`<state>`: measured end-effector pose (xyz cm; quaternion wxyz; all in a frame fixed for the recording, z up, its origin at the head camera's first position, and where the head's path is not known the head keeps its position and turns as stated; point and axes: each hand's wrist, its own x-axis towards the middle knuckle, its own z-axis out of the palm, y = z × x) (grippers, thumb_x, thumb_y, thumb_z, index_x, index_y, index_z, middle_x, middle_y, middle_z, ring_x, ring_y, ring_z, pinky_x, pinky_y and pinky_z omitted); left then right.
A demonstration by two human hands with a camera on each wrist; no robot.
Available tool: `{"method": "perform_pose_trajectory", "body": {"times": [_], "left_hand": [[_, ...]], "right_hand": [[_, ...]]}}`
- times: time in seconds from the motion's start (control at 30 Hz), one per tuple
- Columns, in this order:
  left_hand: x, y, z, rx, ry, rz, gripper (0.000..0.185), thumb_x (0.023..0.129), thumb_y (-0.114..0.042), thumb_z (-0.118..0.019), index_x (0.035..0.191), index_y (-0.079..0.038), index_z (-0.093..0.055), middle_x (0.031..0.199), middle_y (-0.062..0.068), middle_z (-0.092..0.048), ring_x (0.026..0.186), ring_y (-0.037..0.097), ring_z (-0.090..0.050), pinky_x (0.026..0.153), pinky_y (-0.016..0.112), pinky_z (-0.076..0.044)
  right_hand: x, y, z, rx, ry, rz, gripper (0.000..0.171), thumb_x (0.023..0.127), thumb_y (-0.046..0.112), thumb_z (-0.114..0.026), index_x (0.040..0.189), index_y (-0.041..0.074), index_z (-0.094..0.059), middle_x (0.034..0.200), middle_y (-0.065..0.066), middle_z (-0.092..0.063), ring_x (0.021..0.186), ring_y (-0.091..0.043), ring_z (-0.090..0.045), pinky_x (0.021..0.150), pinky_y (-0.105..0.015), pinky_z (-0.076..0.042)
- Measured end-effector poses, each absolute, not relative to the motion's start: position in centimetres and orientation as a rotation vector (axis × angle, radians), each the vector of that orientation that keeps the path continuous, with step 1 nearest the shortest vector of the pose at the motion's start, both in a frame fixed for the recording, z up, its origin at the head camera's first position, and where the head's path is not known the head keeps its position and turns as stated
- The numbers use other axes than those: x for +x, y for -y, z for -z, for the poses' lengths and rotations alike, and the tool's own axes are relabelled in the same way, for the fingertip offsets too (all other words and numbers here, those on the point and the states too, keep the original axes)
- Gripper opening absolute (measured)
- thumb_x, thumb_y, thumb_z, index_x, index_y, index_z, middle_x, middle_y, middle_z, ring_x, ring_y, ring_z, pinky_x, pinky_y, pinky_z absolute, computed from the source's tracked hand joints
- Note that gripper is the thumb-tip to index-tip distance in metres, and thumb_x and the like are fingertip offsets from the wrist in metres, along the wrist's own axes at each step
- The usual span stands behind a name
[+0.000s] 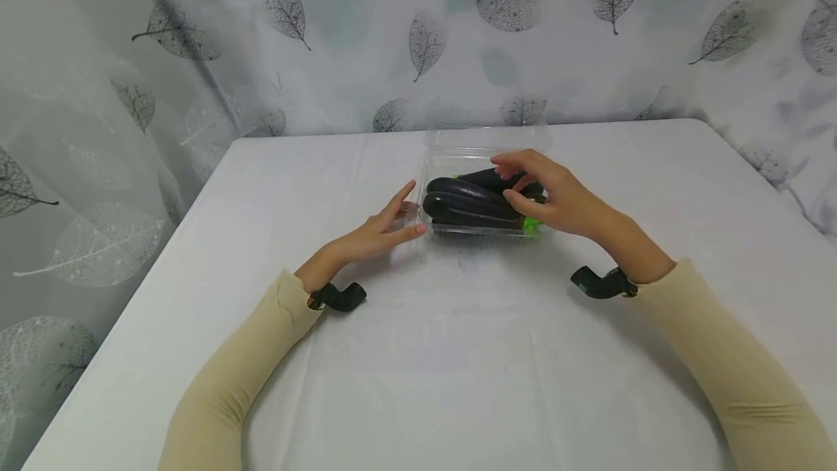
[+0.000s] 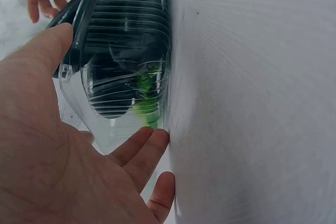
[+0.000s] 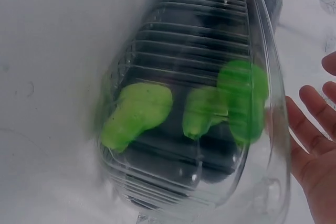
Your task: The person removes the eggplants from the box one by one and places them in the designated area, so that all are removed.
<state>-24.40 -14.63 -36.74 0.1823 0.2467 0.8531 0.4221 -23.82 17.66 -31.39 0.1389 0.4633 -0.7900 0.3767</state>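
Observation:
Several dark eggplants [image 1: 472, 208] lie piled in a clear plastic container [image 1: 484, 230], whose clear lid [image 1: 487, 138] stands folded back behind it. Their bright green stem ends [image 3: 139, 109] show through the ribbed wall in the right wrist view. My left hand [image 1: 375, 236] is at the container's left end, thumb at the rim and other fingers low by the wall, spread fairly straight. Over the right part of the pile hovers my right hand [image 1: 549, 191], fingers loosely bent and thumb apart, with nothing seen held. Whether its fingertips touch an eggplant is hard to tell.
A white cloth covers the table [image 1: 458, 369]. Behind it hangs a leaf-patterned curtain [image 1: 366, 42], which also runs along the left and right sides. Dark curved wrist devices [image 1: 343, 297] sit on both forearms, close above the tabletop.

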Motion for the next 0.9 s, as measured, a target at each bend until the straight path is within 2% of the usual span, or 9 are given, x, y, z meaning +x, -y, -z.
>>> {"method": "perform_pose_trajectory", "body": {"times": [0.2, 0.27, 0.5, 0.7, 0.83, 0.9], "left_hand": [[-24.4, 14.7, 36.7, 0.706, -2.421, -1.199, 0.083, 0.099, -0.04, -0.053, 0.156, -0.035, 0.008, 0.156, 0.009, -0.028, 0.145, 0.03, -0.026, 0.113, 0.064, -0.009], [-24.4, 14.8, 36.7, 0.703, -2.418, -1.205, 0.084, 0.099, -0.041, -0.053, 0.156, -0.035, 0.007, 0.156, 0.009, -0.028, 0.145, 0.03, -0.026, 0.113, 0.064, -0.01], [-24.3, 14.7, 36.9, 0.692, -2.409, -1.206, 0.085, 0.098, -0.042, -0.053, 0.157, -0.031, 0.008, 0.155, 0.009, -0.029, 0.144, 0.029, -0.027, 0.113, 0.064, -0.01], [-24.3, 14.7, 36.9, 0.693, -2.414, -1.213, 0.086, 0.098, -0.04, -0.054, 0.157, -0.03, 0.007, 0.154, 0.01, -0.032, 0.144, 0.028, -0.029, 0.114, 0.062, -0.013], [-24.2, 14.6, 36.8, 0.703, -2.421, -1.206, 0.085, 0.098, -0.041, -0.053, 0.157, -0.03, 0.007, 0.154, 0.009, -0.031, 0.144, 0.027, -0.029, 0.113, 0.064, -0.004], [-24.2, 14.6, 36.7, 0.705, -2.422, -1.205, 0.085, 0.099, -0.041, -0.053, 0.157, -0.03, 0.007, 0.154, 0.009, -0.031, 0.144, 0.027, -0.029, 0.113, 0.064, -0.003]], "right_hand": [[-23.6, -17.2, 31.5, 1.363, 2.391, -1.063, 0.052, 0.087, -0.01, -0.064, 0.136, 0.0, -0.05, 0.117, -0.017, -0.059, 0.104, -0.023, -0.057, 0.083, -0.033, -0.05], [-23.5, -17.1, 31.7, 1.371, 2.426, -1.053, 0.05, 0.088, -0.008, -0.064, 0.135, 0.001, -0.05, 0.117, -0.017, -0.059, 0.101, -0.024, -0.058, 0.082, -0.035, -0.05], [-23.3, -16.6, 32.2, 1.355, 2.547, -0.98, 0.043, 0.091, 0.0, -0.065, 0.132, -0.001, -0.053, 0.115, -0.013, -0.061, 0.095, -0.021, -0.057, 0.076, -0.033, -0.049], [-23.1, -16.3, 32.4, 1.306, 2.608, -0.942, 0.041, 0.09, 0.008, -0.069, 0.129, 0.001, -0.057, 0.117, -0.011, -0.062, 0.096, -0.021, -0.055, 0.078, -0.034, -0.049], [-23.0, -15.9, 32.5, 1.26, 2.619, -0.92, 0.039, 0.089, 0.01, -0.072, 0.125, 0.001, -0.06, 0.116, -0.011, -0.063, 0.098, -0.022, -0.057, 0.079, -0.038, -0.05], [-23.0, -15.7, 32.5, 1.235, 2.619, -0.917, 0.038, 0.088, 0.011, -0.073, 0.123, 0.0, -0.062, 0.115, -0.013, -0.063, 0.099, -0.023, -0.058, 0.081, -0.04, -0.05]]}}
